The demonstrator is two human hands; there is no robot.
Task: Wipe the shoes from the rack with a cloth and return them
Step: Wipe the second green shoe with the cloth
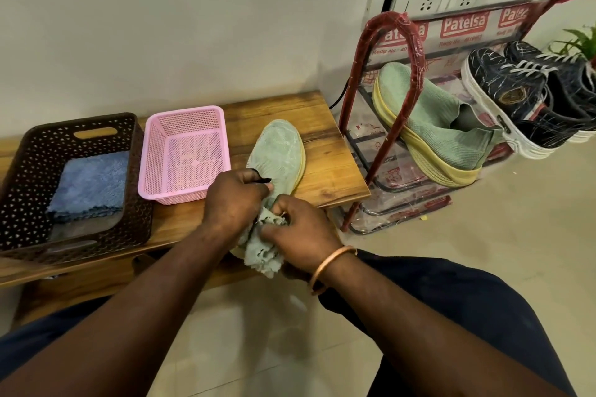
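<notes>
Shoe (281, 151), pale green, lies on the wooden bench (325, 167) near its right end, toe toward the wall. The left hand (234, 201) grips its collar while the right hand (301, 230) bunches a green cloth (263, 253) against its heel at the bench's front edge. Right of the bench, the rack (388, 42) holds a matching shoe (435, 126) and dark sneakers (516, 97).

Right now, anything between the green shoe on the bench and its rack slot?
Yes: the rack's red wrapped end hoop stands between the green knit shoe with the yellow sole on the wooden bench and the place beside its mate. From the front nothing visible blocks it, so probably go in that way.
</notes>
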